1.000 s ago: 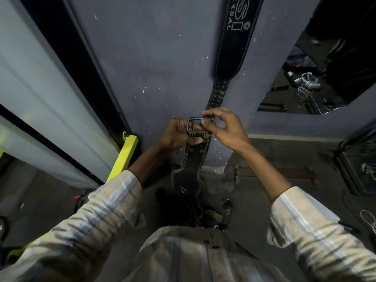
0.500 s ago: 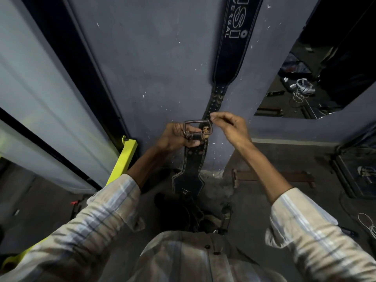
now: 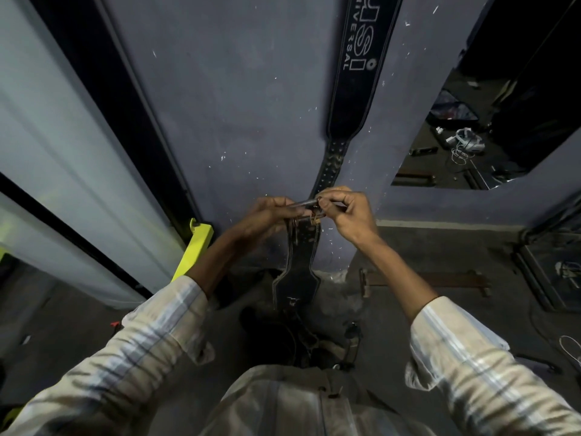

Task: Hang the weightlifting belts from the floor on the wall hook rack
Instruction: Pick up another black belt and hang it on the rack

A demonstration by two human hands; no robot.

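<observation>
A black weightlifting belt with pale stitching hangs down from my two hands in front of the blue-grey wall. Its metal buckle is between my hands at chest height. My left hand grips the buckle end from the left. My right hand pinches the buckle frame from the right with thumb and fingers. A second black belt printed with white letters hangs flat on the wall above, its studded end just behind my hands. The hook rack is out of view.
More dark belts and straps lie piled on the floor by my feet. A yellow metal frame leans at the left by a pale panel. A mirror on the right reflects cables. A rusty bar lies on the floor.
The buckle has tipped from facing me to nearly edge-on. Both hands have closed in on it, and the view has shifted slightly upward.
</observation>
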